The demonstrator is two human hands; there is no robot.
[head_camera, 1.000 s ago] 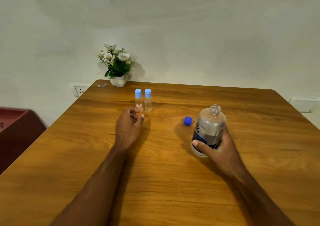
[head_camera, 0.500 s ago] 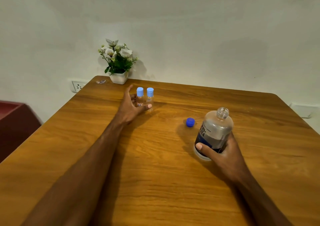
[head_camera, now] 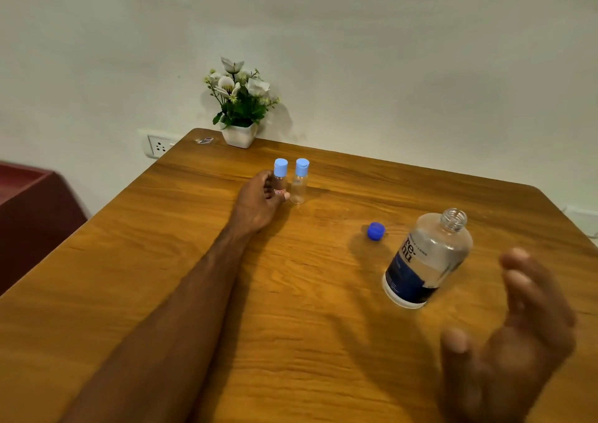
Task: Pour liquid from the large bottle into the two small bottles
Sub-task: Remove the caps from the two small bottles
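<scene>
The large clear bottle [head_camera: 427,259] with a dark blue label stands uncapped on the wooden table [head_camera: 161,260], at the right. Its blue cap [head_camera: 376,231] lies just left of it. My right hand [head_camera: 508,335] hovers open and blurred near the bottle, apart from it. Two small clear bottles with light blue caps stand side by side further back. My left hand [head_camera: 259,201] is wrapped around the left small bottle [head_camera: 280,178], thumb and fingers on its body. The right small bottle [head_camera: 299,181] stands free beside it.
A white pot of white flowers [head_camera: 241,105] sits at the table's far edge against the wall. A small wrapper [head_camera: 204,140] lies beside it. A wall socket [head_camera: 158,146] and a dark red cabinet [head_camera: 29,215] are off the table's left side.
My right hand has let go of the large bottle and drawn back towards me. My left hand has closed around the left small bottle.
</scene>
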